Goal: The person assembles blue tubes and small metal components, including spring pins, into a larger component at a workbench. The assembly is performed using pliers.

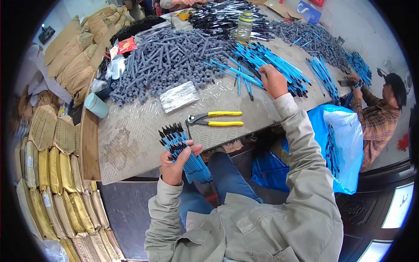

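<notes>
The left hand (175, 165) is gripping a tilted bundle of slim blue rods with black tips (197, 169) on the near side of the dark metal pliers with yellow handles (223, 114). Beyond the pliers, to their right, the right hand (274, 82) is curling at the edge of a loose pile of long blue-and-black rods (273, 63) (whether it is pinching one, I cannot tell). Beyond the pliers, to their left, a shiny silver packet (179, 96) is lying beside a large heap of grey plastic stems (170, 61).
</notes>
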The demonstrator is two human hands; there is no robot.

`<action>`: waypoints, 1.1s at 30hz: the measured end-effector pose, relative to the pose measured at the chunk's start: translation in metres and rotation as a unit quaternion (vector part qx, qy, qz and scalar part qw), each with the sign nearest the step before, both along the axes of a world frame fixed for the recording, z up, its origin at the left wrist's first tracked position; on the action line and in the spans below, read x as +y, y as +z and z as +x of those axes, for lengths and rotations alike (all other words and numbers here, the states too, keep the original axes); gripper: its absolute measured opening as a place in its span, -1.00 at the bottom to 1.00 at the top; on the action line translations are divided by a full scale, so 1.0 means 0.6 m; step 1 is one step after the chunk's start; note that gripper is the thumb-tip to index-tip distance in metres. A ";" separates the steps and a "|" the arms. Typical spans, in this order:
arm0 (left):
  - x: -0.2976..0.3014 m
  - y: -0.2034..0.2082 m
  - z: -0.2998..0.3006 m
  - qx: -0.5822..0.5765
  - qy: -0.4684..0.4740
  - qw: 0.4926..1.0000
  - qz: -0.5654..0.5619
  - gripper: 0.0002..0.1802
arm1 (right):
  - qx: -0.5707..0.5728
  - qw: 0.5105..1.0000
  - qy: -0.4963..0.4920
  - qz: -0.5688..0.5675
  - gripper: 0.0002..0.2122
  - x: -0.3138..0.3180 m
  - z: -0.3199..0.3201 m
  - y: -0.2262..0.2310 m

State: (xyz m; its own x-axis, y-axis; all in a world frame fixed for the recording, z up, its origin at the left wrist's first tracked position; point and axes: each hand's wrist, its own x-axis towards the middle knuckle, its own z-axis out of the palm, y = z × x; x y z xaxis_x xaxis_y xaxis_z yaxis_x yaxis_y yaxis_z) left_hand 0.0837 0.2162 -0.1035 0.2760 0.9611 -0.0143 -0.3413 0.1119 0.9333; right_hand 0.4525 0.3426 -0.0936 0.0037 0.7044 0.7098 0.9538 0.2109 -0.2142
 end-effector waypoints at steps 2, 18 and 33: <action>0.003 0.002 0.004 0.003 -0.004 1.000 0.004 -0.66 | -0.067 0.992 -0.066 -0.088 -0.91 -0.024 0.018 -0.001; -0.015 0.003 -0.005 0.007 0.034 0.999 -0.007 -0.68 | -0.104 0.986 -0.052 -0.121 -0.86 0.101 -0.036 -0.049; -0.033 -0.006 -0.026 -0.028 0.028 0.999 0.001 -0.73 | 0.009 0.979 0.052 -0.198 -0.73 0.062 -0.079 -0.061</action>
